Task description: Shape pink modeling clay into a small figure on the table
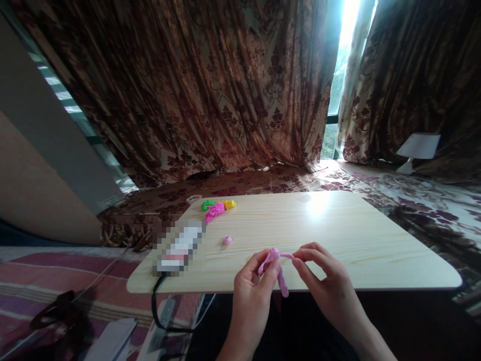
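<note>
A pink piece of modelling clay (283, 285) with several thin strands is held over the near edge of the table. My left hand (254, 288) is closed on its thicker middle, thumb in front. With thumb and forefinger, my right hand (322, 275) pinches the tip of a strand that stretches to the right. Another strand hangs down between the hands. On the table to the left lies a small pink lump (227, 240), apart from both hands.
At the table's (376, 250) far left lie a magenta toy piece (215, 211), a green one (207, 205) and a yellow one (229, 204). A blurred-out object (180, 248) with a black cable is at the left. A white lamp (419, 146) stands beyond, at right.
</note>
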`<state>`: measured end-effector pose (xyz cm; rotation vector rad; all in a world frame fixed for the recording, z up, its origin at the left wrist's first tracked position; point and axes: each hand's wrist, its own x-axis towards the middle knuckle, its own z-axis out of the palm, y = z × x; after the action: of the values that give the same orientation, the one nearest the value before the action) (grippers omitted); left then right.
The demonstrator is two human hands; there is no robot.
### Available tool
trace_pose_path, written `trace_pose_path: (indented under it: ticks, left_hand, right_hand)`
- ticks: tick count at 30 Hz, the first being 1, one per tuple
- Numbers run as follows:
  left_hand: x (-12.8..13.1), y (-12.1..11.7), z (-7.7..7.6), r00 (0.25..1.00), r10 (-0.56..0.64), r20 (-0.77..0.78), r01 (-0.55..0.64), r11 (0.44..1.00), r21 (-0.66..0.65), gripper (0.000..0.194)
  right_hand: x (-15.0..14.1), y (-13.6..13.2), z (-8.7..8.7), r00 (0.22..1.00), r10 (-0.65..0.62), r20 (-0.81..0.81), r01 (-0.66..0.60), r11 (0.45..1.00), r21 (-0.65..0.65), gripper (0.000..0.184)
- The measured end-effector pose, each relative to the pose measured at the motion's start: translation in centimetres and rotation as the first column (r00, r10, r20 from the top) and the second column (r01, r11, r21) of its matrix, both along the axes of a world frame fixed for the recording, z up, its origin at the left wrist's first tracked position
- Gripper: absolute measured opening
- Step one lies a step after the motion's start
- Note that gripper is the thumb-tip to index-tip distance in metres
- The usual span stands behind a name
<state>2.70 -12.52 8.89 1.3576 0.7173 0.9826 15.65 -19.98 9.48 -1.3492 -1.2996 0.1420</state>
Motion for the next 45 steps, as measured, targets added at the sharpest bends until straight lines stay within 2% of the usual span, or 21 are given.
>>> trace_pose_path:
  ticks: [8,13,17,26,30,36,41,45]
  left_hand:
    - [0.0,0.0,0.3,0.999,0.033,0.024,-0.033,0.999,-0.015,0.025]
    - [0.1,-0.1,0.4,0.998,0.033,0.048,-0.033,0.999,-0.010,0.024]
    - [0.3,-0.1,0.2,0.998,0.036,0.043,-0.036,0.999,-0.002,0.024]
    - [0.1,0.0,0.2,0.998,0.023,0.059,-0.022,1.000,-0.012,0.026]
    - [0.0,0.0,0.2,0.999,0.027,0.034,-0.027,1.000,0.004,0.024]
    - [0.1,-0.3,0.2,1.000,0.009,-0.027,-0.007,0.998,0.067,0.022]
    - [0.2,-0.5,0.2,0.998,-0.028,-0.050,0.031,0.996,0.078,0.019]
    - [0.1,-0.4,0.0,1.000,0.001,-0.016,-0.001,0.999,0.039,0.020]
  right_hand:
    - [-0.1,0.1,0.3,0.999,-0.023,-0.040,0.024,0.999,0.028,0.013]
    - [-0.2,0.0,0.5,0.998,-0.032,-0.054,0.034,0.999,0.033,0.005]
    - [-0.4,0.4,0.2,0.997,-0.016,-0.070,0.019,0.999,0.038,0.011]
    - [-0.8,0.6,-0.8,0.930,0.012,-0.367,-0.002,1.000,0.028,0.014]
    - [-0.3,0.4,-0.2,0.952,-0.004,-0.305,0.018,0.999,0.043,0.012]
    - [-0.6,0.6,0.6,0.989,0.057,-0.133,-0.054,0.998,0.022,0.013]
    - [-1.1,1.0,0.2,0.985,0.021,-0.170,-0.014,0.999,0.042,0.018]
    - [-0.8,0.9,-0.3,0.973,-0.020,-0.229,0.035,0.998,0.059,0.018]
